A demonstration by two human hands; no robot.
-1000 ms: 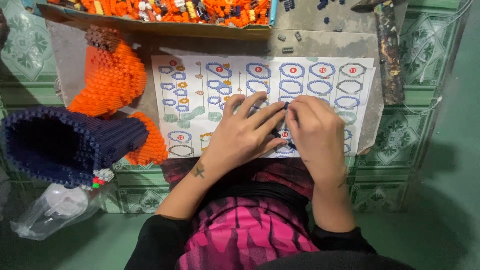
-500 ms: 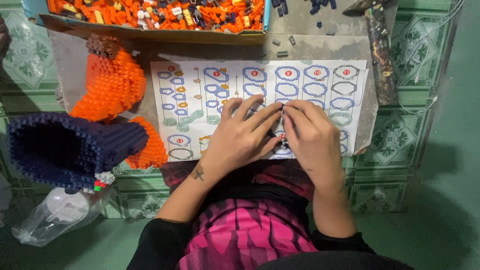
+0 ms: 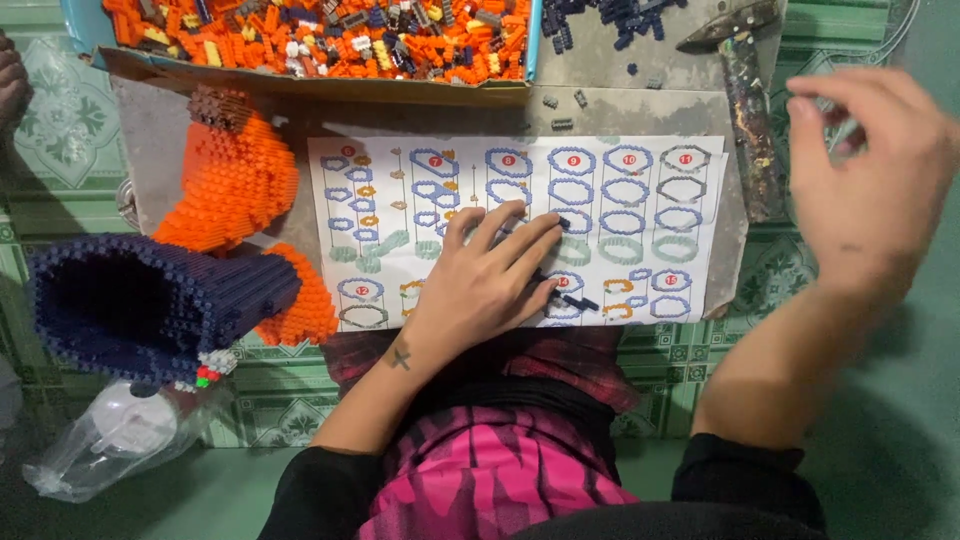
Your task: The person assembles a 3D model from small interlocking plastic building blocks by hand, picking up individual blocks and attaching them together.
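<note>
Probably a home, set up for hobby building on the floor. Green patterned floor tiles (image 3: 400, 400), a tray of small orange bricks (image 3: 330, 35), a printed instruction sheet (image 3: 640, 200), half-built block models (image 3: 235, 180).

A white instruction sheet (image 3: 520, 225) printed with blue, orange and green rings lay centred; a clear plastic bag (image 3: 110, 440) sat at eight o'clock.

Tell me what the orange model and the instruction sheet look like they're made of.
Orange model: seemingly plastic, built of tiny studded bricks, going by its stepped, knobbly surface. Instruction sheet: likely matte paper; it lies thin and flat, printed with coloured ring diagrams, under the left hand.
</note>
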